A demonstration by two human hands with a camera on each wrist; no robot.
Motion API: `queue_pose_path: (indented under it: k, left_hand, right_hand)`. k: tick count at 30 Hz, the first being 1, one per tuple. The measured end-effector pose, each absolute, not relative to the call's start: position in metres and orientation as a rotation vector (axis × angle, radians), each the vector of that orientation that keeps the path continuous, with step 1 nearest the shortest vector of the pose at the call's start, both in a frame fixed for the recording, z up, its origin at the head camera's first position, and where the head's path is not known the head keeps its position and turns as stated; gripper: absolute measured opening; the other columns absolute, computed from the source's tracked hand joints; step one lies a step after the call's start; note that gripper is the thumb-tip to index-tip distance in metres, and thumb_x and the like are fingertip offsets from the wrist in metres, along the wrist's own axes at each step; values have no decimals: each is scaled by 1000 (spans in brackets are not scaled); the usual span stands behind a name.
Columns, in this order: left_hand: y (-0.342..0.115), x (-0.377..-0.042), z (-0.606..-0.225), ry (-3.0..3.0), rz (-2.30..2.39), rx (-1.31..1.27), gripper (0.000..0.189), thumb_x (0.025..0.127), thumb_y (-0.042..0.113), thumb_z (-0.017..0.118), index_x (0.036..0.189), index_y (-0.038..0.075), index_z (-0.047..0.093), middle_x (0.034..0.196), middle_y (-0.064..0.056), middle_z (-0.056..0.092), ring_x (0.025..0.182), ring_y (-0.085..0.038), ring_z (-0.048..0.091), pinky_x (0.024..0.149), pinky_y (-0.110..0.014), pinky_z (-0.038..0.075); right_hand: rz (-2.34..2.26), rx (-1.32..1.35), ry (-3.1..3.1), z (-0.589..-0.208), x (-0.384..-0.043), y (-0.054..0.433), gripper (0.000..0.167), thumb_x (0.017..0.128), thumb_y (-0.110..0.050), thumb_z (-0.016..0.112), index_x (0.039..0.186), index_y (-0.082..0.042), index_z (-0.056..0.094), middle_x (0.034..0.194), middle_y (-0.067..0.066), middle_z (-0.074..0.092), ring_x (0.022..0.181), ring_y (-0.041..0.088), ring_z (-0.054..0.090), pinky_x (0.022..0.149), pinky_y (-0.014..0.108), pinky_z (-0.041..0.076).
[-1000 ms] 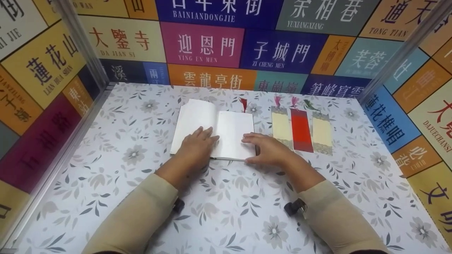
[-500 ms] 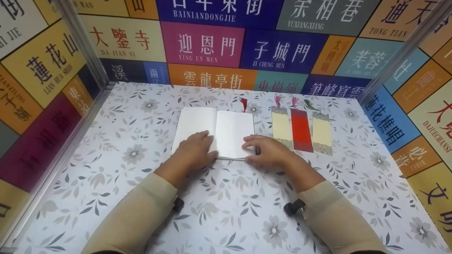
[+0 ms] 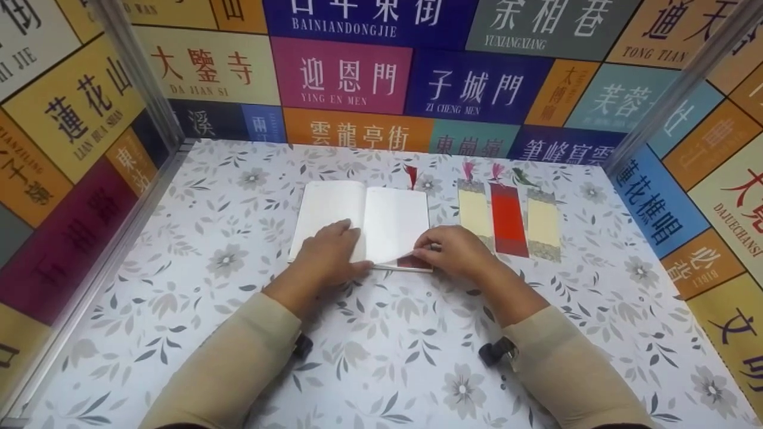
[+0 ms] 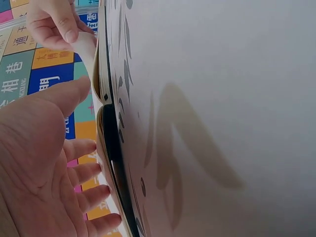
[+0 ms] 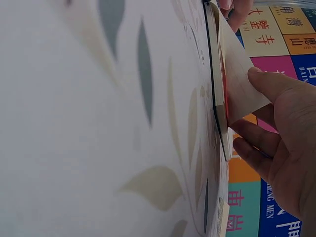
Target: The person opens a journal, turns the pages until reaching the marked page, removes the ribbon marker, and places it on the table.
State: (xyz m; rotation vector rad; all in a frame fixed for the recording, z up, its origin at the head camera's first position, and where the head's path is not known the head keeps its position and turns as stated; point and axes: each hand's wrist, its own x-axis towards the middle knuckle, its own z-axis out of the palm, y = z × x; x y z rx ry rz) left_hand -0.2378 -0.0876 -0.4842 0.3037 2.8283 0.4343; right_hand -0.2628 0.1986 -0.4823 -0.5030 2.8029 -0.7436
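Note:
An open book (image 3: 331, 205) with white pages lies on the table in the head view. My left hand (image 3: 328, 253) rests on its left page, the fingers relaxed and the thumb near the lower middle. With thumb and fingers my right hand (image 3: 456, 250) pinches the lower right corner of a page (image 5: 242, 84), which is lifted and bent up. Beneath that corner a dark red bookmark (image 3: 411, 262) shows in part; most of it is hidden under the page. Its red tassel (image 3: 412, 177) sticks out past the book's top edge.
Three tasselled bookmarks lie side by side right of the book: a cream one (image 3: 475, 214), a red one (image 3: 508, 220) and another cream one (image 3: 543, 223). Panels with large printed characters (image 3: 346, 74) wall the flower-patterned table (image 3: 381, 357) at the back and sides.
A raised page on the left has settled flat, with my left hand shifting over it. My right hand has closed on the right page's lower corner and lifted it, uncovering part of a bookmark.

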Motion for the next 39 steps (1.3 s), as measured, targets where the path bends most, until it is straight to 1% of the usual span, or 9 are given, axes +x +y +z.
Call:
queue_pose_path:
  k: [5,9,13,18,21,28,34,37,39]
  left_hand:
    - [-87,-236,-483,2819,453,260,90,97,65,69,169,23,34,180,-6,24,167,-33,25,135,-57,25]
    - [-85,-235,-482,2810,485,221,92,96,64,70,170,25,32,181,-5,22,167,-34,25,135,-58,25]
    - [-84,-236,-483,2825,507,217,96,94,64,73,170,24,32,180,-6,23,166,-35,26,135,-58,27]
    - [-83,-239,-485,2862,462,254,101,92,66,74,171,22,29,180,-7,23,168,-34,21,135,-58,26]
    - [-82,-240,-485,2878,441,257,103,91,68,73,171,22,27,181,-7,21,168,-35,20,135,-58,26]
    - [-80,-238,-481,2923,443,264,103,93,68,70,172,20,24,180,-10,23,166,-36,25,134,-59,29]
    - [-81,-237,-480,2965,452,271,98,96,58,72,172,17,24,178,-12,27,164,-36,29,133,-59,32]
    - [-83,-236,-480,2989,485,262,99,97,52,74,173,18,19,177,-13,29,163,-36,31,132,-58,33]
    - [-84,-236,-480,2998,513,245,102,98,51,74,174,20,12,178,-14,26,164,-36,30,133,-57,32]
  right_hand:
    - [-744,-459,2831,-480,-262,198,11,98,-40,78,107,-34,81,110,-10,79,105,19,69,109,46,59]
    - [-799,-489,2862,-478,-259,199,11,100,-33,77,110,-33,81,114,-9,78,111,18,71,112,47,58]
    - [-906,-651,2937,-476,-256,197,12,100,-29,77,111,-28,81,116,-8,79,114,18,73,110,44,60]
    - [-1007,-873,3043,-471,-252,191,14,100,-25,77,113,-25,82,117,-8,80,114,14,75,107,37,62]
    - [-1036,-932,3073,-468,-251,186,15,100,-25,77,115,-25,82,117,-9,79,115,11,74,106,34,62]
    - [-1097,-1022,3091,-462,-249,177,18,102,-30,76,117,-23,82,120,-8,78,119,10,71,108,32,60]
    - [-1130,-1079,3116,-459,-250,173,14,100,-23,77,112,-20,84,126,-3,76,126,17,68,114,39,57]
    - [-1164,-1017,3105,-459,-252,174,14,101,-22,76,113,-20,83,128,-4,74,129,16,66,114,38,58]
    - [-1170,-967,3101,-459,-252,175,16,101,-23,76,115,-21,83,130,-6,73,130,14,65,113,37,58]
